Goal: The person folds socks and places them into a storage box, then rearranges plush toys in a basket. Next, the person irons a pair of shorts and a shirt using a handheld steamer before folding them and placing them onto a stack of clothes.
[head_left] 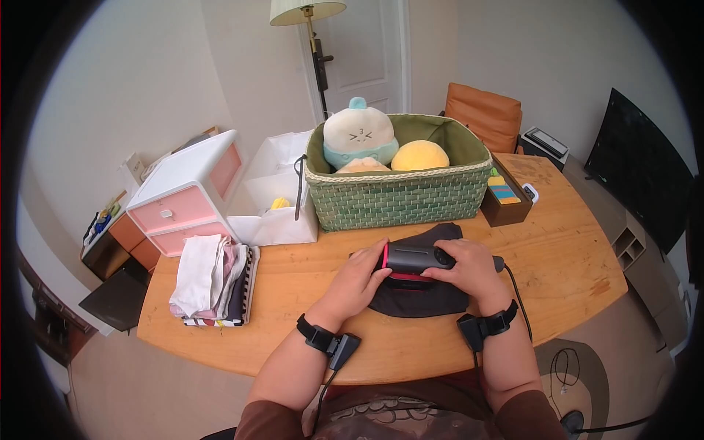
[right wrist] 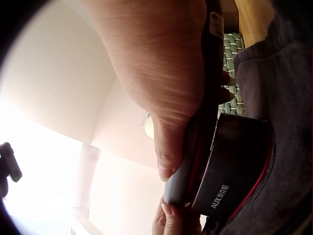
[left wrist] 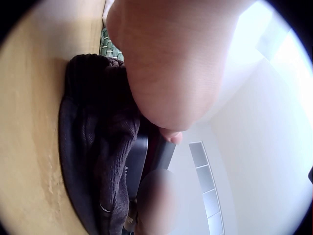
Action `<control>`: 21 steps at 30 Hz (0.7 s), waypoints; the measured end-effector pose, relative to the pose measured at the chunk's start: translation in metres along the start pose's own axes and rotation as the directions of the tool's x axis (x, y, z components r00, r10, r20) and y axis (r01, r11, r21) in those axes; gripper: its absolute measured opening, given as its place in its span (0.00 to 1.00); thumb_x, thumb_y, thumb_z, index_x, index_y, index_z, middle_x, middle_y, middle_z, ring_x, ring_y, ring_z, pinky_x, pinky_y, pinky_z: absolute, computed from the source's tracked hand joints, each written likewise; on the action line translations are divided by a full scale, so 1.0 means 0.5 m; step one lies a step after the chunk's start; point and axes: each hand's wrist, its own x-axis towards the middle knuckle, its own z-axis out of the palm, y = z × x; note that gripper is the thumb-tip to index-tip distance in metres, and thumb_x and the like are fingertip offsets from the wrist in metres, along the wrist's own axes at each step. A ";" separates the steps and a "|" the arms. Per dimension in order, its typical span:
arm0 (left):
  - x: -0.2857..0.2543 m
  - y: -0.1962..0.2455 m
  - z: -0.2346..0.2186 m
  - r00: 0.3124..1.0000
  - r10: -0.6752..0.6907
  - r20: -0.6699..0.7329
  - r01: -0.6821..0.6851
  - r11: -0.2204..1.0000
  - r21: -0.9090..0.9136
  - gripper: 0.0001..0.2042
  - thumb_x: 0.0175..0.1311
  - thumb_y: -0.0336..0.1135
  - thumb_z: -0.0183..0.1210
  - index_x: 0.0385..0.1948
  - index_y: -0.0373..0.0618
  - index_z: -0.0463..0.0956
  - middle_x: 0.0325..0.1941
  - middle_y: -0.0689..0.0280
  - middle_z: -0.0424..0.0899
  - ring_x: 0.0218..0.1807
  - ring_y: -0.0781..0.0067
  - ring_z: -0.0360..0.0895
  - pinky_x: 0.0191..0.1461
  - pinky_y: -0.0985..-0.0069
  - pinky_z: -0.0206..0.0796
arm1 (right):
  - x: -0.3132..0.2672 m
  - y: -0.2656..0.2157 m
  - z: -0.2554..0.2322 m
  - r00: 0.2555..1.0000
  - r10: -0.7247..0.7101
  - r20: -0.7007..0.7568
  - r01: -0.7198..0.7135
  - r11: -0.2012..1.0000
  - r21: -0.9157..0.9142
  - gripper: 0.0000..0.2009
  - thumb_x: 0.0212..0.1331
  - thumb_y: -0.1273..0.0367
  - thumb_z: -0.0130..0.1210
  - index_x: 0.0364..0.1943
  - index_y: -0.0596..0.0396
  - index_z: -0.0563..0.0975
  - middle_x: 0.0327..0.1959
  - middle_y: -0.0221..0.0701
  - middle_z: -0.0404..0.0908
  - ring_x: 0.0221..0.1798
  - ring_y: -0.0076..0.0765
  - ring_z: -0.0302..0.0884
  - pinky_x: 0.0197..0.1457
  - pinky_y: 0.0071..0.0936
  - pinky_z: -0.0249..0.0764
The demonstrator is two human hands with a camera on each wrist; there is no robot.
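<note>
A dark grey handheld garment steamer (head_left: 414,257) with red trim rests over a dark garment (head_left: 422,302) on the table. My right hand (head_left: 473,270) grips its handle end, with the thumb along the near side. My left hand (head_left: 357,282) holds the opposite end, thumb in front and fingers toward the back. In the right wrist view the steamer's head (right wrist: 234,166) carries white lettering and sits against the cloth. A gathered waistband (left wrist: 90,66) shows on the garment in the left wrist view.
Behind the hands stands a green woven basket (head_left: 396,202) of plush toys. Folded clothes (head_left: 213,282) lie at left, near a white bin (head_left: 275,227) and pink drawers (head_left: 183,213). A brown box (head_left: 506,210) is at right. The steamer's cord (head_left: 519,297) runs off the front edge.
</note>
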 end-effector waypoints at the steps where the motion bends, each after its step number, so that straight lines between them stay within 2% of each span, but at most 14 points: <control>1: 0.000 -0.001 0.000 1.000 0.000 0.000 0.000 1.000 0.000 0.26 0.70 0.37 0.54 0.66 0.35 0.60 0.58 0.45 0.75 0.61 0.44 0.70 0.65 0.60 0.62 | 0.000 0.000 0.000 1.000 0.004 0.002 -0.004 1.000 0.003 0.28 0.40 0.46 0.71 0.37 0.55 0.83 0.27 0.38 0.82 0.34 0.46 0.81 0.38 0.38 0.76; 21: -0.001 -0.004 0.003 1.000 -0.012 0.001 0.012 0.999 -0.053 0.25 0.71 0.35 0.51 0.66 0.34 0.60 0.60 0.45 0.73 0.62 0.43 0.68 0.66 0.60 0.59 | -0.001 0.001 0.002 1.000 0.020 0.017 -0.019 1.000 -0.023 0.29 0.41 0.45 0.70 0.38 0.54 0.83 0.28 0.37 0.82 0.35 0.46 0.81 0.39 0.38 0.76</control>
